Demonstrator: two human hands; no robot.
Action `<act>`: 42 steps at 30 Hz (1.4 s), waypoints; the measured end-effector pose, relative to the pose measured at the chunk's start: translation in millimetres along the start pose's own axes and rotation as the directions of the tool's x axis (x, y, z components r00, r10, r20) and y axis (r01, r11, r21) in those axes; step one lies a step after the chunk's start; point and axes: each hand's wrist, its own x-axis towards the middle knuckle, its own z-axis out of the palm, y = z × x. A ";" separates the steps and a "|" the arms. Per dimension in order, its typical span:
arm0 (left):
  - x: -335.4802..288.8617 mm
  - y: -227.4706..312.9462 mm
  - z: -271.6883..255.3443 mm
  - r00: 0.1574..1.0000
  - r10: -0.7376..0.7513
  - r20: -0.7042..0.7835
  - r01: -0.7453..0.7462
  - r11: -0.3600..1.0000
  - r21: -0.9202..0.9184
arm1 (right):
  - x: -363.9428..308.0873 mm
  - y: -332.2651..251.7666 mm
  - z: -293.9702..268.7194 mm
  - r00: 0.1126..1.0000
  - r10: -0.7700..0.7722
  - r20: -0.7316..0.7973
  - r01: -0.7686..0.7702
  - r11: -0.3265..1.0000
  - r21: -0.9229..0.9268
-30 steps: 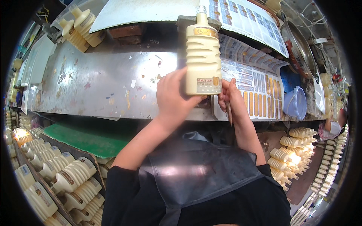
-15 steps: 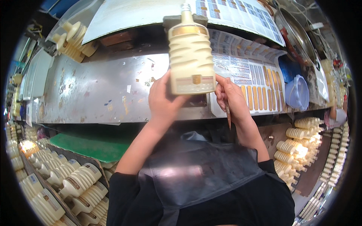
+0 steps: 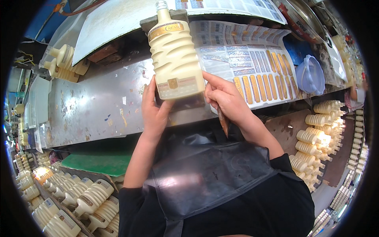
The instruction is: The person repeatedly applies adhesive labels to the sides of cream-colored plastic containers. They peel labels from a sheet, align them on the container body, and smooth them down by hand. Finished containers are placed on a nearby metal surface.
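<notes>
- A scuffed metal worktable (image 3: 90, 98) runs across the room, with a white board (image 3: 118, 17) raised behind it and racked bottles (image 3: 92, 197) below on the left.
- Label sheets (image 3: 258, 75), bearing gold strips and silvery patches, lie on the right of the table, near a pale blue bucket (image 3: 311, 75).
- The cream bottle (image 3: 177, 63) is in front of the person, between both hands, tilted a little, its neck away and its base toward the black apron (image 3: 205, 170). A grey block (image 3: 181, 15) shows behind its shoulder; contact cannot be told.
- The left hand (image 3: 156, 110) holds the lower left corner, fingers along the side, thumb by the base.
- The right hand (image 3: 227, 96) has its curled fingers closed on a brown pointed tool (image 3: 223, 122), the forefinger reaching to the bottle's right edge.
- The step in hand appears to be steadying the bottle, bands already on neck and base.
- Any turn would call for light, even support from both sides, the tool's tip kept clear.
</notes>
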 end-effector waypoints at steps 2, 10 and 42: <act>0.5 3.0 -0.9 1.000 0.001 -0.002 -0.001 1.000 0.026 | 1.4 2.0 -1.0 1.000 0.012 -0.003 -0.012 1.000 0.006; 0.6 12.0 -3.7 0.999 -0.034 0.026 0.038 0.988 -0.149 | 10.1 9.1 -8.3 0.997 0.055 -0.048 -0.058 0.996 -0.070; 12.9 25.4 15.3 0.956 -0.293 -0.031 0.234 0.818 -0.525 | 23.6 7.9 -5.0 0.991 0.013 -0.130 -0.040 0.978 -0.207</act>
